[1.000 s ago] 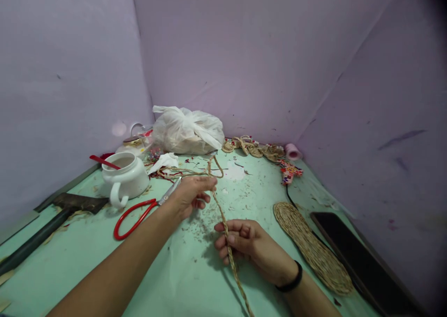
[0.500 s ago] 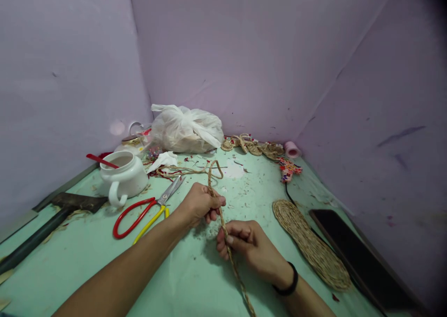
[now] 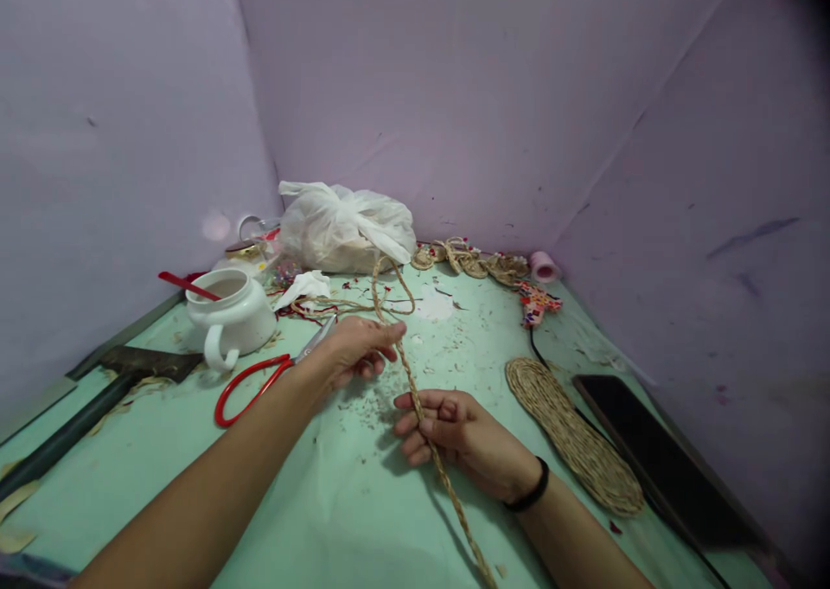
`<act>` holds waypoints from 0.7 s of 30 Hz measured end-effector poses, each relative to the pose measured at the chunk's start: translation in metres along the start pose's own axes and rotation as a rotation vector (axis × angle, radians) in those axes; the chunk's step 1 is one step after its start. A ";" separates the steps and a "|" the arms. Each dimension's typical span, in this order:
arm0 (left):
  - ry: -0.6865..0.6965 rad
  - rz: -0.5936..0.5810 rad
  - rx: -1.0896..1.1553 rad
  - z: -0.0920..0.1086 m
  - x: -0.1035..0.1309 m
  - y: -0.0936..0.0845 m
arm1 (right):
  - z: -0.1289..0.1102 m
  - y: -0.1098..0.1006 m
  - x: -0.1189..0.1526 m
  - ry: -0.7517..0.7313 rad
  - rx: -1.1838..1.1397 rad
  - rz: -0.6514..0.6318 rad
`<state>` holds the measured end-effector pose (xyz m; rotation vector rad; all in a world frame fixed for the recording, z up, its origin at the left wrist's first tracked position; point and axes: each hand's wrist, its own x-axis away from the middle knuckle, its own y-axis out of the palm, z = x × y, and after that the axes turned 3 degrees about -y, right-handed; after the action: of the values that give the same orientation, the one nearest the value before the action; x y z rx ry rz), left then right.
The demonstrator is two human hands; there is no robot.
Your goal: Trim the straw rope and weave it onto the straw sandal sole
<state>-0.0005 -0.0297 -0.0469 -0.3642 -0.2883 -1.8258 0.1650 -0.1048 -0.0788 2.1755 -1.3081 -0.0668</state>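
A braided straw cord [image 3: 447,485] runs from the near edge of the view up between my hands. My left hand [image 3: 356,351] has the cord's upper stretch at its thumb and fingertips, and beyond them the cord bends into a loop above the table. Lower down, my right hand [image 3: 454,438], with a black band at the wrist, holds the cord between thumb and fingers; its other fingers are loosely curled beneath. Scissors [image 3: 250,390] with a red handle lie partly hidden under my left forearm. To the right lies a woven straw sole [image 3: 571,438].
On the left are a white pot [image 3: 233,316] with a red stick and a dark-handled hammer-like tool [image 3: 97,412]. A tied plastic bag [image 3: 347,226] sits at the back. Small woven pieces [image 3: 473,262], a pink spool [image 3: 543,266], a patterned glue gun [image 3: 537,302] and a phone [image 3: 654,451] line the right.
My left hand has moved up and away along the cord, its fingers straighter. The loop beyond it is wider. My right hand stays on the cord, fingers slightly more opened out.
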 end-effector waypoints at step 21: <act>-0.010 0.031 -0.111 0.001 0.001 0.001 | -0.011 -0.006 0.001 0.140 0.063 0.062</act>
<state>-0.0002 -0.0307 -0.0454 -0.4525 -0.1876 -1.8144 0.1737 -0.0988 -0.0727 2.1480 -1.3119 0.1499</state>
